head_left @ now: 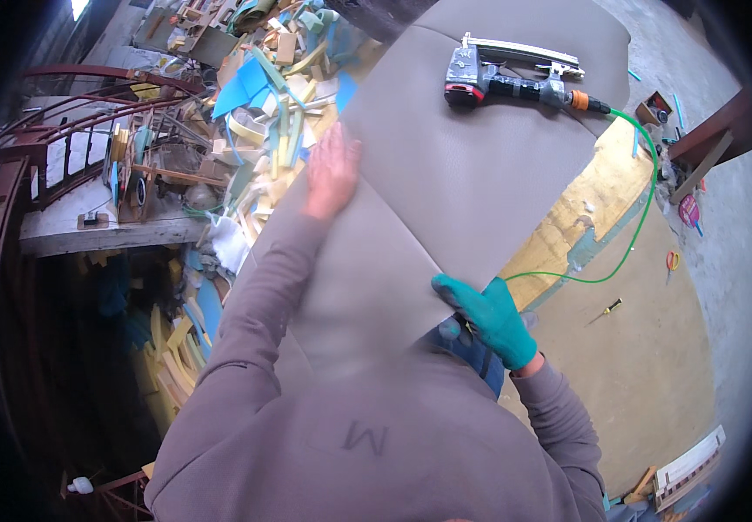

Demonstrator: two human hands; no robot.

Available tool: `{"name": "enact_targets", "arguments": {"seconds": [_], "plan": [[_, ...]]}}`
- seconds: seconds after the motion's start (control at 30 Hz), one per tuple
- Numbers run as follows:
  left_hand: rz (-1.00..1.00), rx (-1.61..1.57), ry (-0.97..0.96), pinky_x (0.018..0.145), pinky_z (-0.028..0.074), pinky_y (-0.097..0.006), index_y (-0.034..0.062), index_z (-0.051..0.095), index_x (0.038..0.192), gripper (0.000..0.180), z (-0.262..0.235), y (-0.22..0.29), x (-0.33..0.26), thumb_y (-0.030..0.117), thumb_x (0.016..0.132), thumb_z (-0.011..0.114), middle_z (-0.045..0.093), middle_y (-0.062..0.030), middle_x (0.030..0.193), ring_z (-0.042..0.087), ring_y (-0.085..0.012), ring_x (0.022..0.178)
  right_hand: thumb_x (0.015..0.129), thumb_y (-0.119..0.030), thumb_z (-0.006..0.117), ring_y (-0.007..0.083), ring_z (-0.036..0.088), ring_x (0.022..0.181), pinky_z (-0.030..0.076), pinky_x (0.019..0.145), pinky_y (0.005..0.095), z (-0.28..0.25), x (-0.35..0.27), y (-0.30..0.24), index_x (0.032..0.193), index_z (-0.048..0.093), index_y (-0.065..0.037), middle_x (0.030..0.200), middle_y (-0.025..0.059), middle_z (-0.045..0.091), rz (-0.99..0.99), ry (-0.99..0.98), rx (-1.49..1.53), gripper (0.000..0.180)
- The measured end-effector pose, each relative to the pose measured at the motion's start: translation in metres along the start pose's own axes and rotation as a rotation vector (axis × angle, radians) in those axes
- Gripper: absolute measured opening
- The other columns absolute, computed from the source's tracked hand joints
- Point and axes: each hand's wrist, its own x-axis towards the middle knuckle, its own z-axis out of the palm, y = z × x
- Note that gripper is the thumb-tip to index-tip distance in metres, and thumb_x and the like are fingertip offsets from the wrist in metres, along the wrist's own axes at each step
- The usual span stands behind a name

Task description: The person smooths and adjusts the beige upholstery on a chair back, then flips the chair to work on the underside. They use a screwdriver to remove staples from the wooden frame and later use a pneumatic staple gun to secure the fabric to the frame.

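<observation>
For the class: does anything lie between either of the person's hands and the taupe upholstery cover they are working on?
Nothing visible does. The bare left hand lies flat on the taupe cover, and the green-gloved right hand grips its lower edge. The pneumatic stapler rests farther up, clear of both.

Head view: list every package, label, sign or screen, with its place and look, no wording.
Small open box: on the floor, upper right, brown, squarish.
Label on the pneumatic stapler: a pale patch on its dark body, lying on the taupe upholstery cover.
No signs or screens show.
</observation>
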Motion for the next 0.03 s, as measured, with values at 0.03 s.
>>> {"name": "enact_targets", "arguments": {"seconds": [0.03], "plan": [[0.095, 0.054, 0.051, 0.128, 0.027, -0.056, 0.0005, 0.038, 0.165, 0.076, 0.0026, 0.0055, -0.0118, 0.055, 0.112, 0.045, 0.04, -0.0309, 0.166, 0.038, -0.048, 0.155, 0.098, -0.006, 0.066, 0.0201, 0.068, 0.069, 0.052, 0.065, 0.0333, 0.0015, -0.0011, 0.0018, 0.145, 0.066, -0.009, 0.098, 0.0095, 0.072, -0.003, 0.0, 0.007, 0.047]]}}
